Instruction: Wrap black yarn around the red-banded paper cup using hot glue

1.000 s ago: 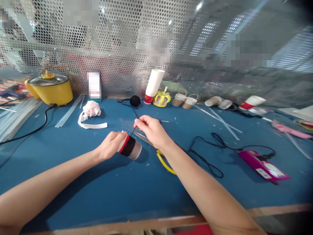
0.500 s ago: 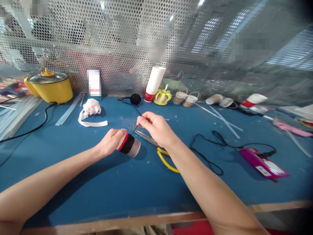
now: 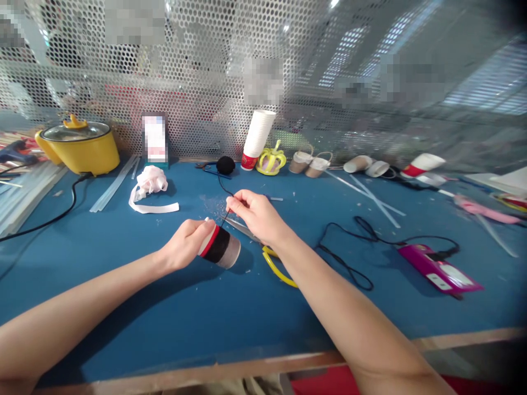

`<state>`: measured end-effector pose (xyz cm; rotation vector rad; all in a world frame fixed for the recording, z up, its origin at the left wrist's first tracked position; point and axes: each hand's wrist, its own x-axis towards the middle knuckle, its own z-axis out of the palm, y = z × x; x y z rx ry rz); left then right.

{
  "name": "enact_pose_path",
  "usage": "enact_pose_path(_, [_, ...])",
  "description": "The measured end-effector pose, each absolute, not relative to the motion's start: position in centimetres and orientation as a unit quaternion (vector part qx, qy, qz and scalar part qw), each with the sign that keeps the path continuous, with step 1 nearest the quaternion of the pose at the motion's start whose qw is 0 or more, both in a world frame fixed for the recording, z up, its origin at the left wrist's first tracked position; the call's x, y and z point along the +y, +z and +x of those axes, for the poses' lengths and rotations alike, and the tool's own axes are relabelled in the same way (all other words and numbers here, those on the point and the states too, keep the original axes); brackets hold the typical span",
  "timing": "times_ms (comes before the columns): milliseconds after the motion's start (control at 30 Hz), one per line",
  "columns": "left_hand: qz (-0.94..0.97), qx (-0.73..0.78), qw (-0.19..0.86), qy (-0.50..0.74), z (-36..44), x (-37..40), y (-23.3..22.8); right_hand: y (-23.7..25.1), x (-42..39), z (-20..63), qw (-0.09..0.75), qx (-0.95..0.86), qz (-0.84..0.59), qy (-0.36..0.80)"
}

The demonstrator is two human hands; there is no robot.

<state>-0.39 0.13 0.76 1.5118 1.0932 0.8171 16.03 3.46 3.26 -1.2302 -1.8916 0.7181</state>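
Here, in the head view, the left hand (image 3: 187,244) is wrapped round a paper cup (image 3: 220,248) lying tilted on the blue worktop (image 3: 123,307), while the right hand (image 3: 255,216) pinches the black yarn (image 3: 224,189) just above it. The cup looks light and crushable, best held at its rim; the yarn is limp. Since half a second ago, both hands have barely shifted.

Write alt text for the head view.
A left hand holds a paper cup half wound in black yarn, while the right hand pinches the black yarn strand above it. Yellow-handled scissors lie beside them on the blue table.
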Motion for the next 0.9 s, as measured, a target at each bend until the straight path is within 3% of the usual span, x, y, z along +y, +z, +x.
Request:
enact_pose_path(533, [0.689,0.371,0.503,0.367,-1.0,-0.3,0.3,2.5,2.7,15.1,0.300,-0.762,-0.505,0.273])
enact_pose_path(667, [0.714,0.358,0.485,0.357,-1.0,-0.1,0.3,2.8,3.2,15.0,0.233,-0.787,-0.505,0.267])
enact_pose_path(767, [0.725,0.361,0.475,0.344,-1.0,0.3,0.2,3.9,6.5,15.5,0.168,-0.819,-0.519,0.177])
enact_pose_path(900, [0.723,0.372,0.474,0.339,-1.0,0.6,0.1,5.3,14.0,16.8,0.162,-0.792,-0.588,0.008])
